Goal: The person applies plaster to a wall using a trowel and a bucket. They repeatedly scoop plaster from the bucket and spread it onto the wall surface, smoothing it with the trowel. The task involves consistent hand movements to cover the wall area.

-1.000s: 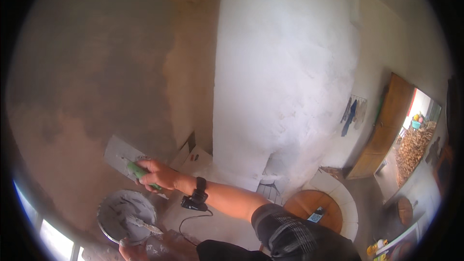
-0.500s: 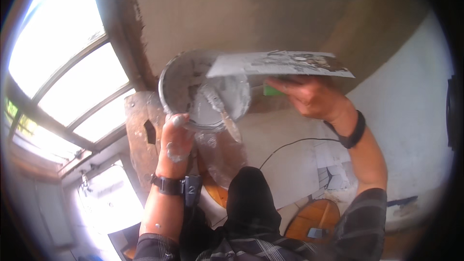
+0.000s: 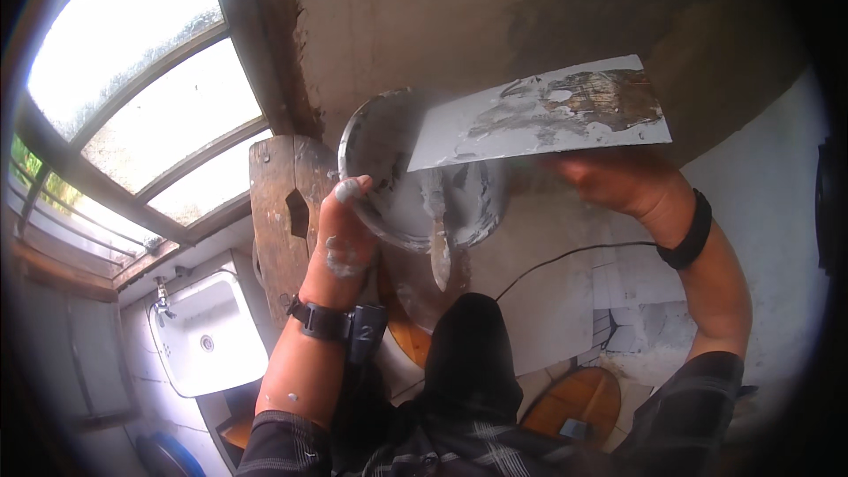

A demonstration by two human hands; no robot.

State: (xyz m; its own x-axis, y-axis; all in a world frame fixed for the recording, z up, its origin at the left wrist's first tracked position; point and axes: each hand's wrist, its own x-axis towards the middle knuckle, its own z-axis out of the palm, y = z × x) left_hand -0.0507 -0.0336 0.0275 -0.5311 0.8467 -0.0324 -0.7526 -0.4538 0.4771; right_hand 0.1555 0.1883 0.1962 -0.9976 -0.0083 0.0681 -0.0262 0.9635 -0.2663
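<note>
My left hand (image 3: 352, 216), smeared with white putty, grips the near left rim of a round bucket (image 3: 346, 155), thumb over the edge. Pale wet putty (image 3: 389, 190) coats the inside of the bucket. A putty-smeared hand tool (image 3: 439, 247) leans in it, its handle end sticking out over the near rim. My right hand (image 3: 609, 181) is closed under a flat, rectangular plastering trowel (image 3: 495, 132) and is blurred. The trowel's white plate, streaked with grey and brown, faces up and covers part of the bucket's opening. Its handle is hidden beneath the plate.
A worn wooden plank (image 3: 276, 190) with a hole stands left of the bucket, below a bright window (image 3: 150, 106). A white sink (image 3: 208, 344) sits at lower left. Bare wall (image 3: 406, 18) rises ahead. A dark cable (image 3: 574, 252) runs at right, and a round wooden seat (image 3: 579, 406) lies below.
The bucket and both hands have shifted right in the view. The trowel has tilted, its right end rising, so more of its smeared upper face shows. Both grips stay closed.
</note>
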